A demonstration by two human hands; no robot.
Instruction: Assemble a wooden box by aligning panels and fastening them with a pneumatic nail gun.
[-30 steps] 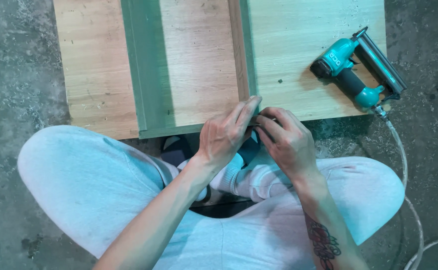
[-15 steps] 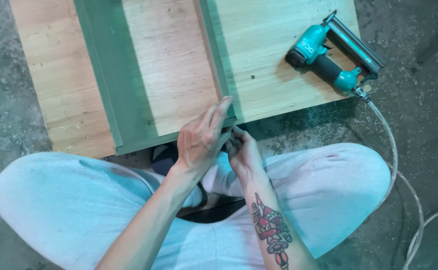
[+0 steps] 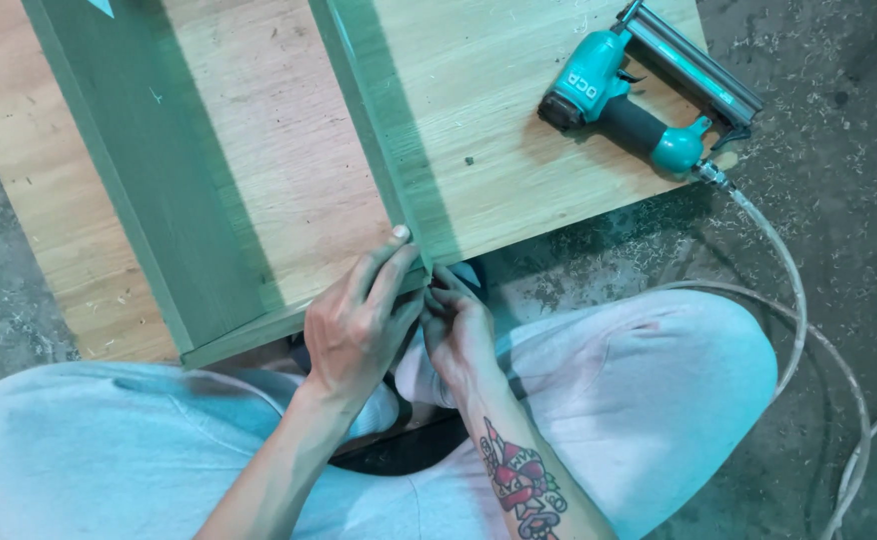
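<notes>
My left hand (image 3: 359,320) rests its fingers on the near corner of an upright green-edged wooden strip (image 3: 374,120), where it meets the green front strip (image 3: 249,335) of a wooden frame. My right hand (image 3: 459,330) is curled just right of that corner, its fingertips pinched against the strip's end. Whether anything small sits between those fingers cannot be made out. A wider green board (image 3: 139,170) stands upright to the left. All of these lie on a light wood panel (image 3: 519,130).
A teal pneumatic nail gun (image 3: 639,95) lies on the panel's far right, its pale air hose (image 3: 799,300) looping over the dusty concrete floor (image 3: 839,180). I sit cross-legged in light grey trousers (image 3: 639,380), knees against the panel's near edge.
The view has shifted so the panel and nail gun sit further left. Both hands have moved left with the frame corner and stay pressed together at it.
</notes>
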